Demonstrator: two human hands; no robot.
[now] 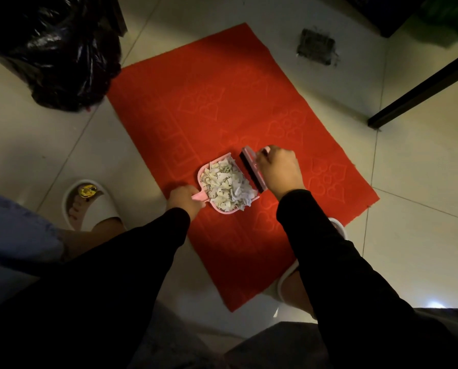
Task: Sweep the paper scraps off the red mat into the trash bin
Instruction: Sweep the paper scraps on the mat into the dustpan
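A red mat lies on the tiled floor. On its near middle rests a small pink dustpan piled with white paper scraps. My left hand grips the dustpan's handle. My right hand holds a pink hand brush with dark bristles, set against the pan's open right edge. The trash bin lined with a black bag stands off the mat's far left corner. No loose scraps show on the rest of the mat.
My feet in white slippers flank the mat's near end. A dark floor drain lies beyond the mat's far right side. A black table leg or bar crosses at right. Dark furniture is at the top right.
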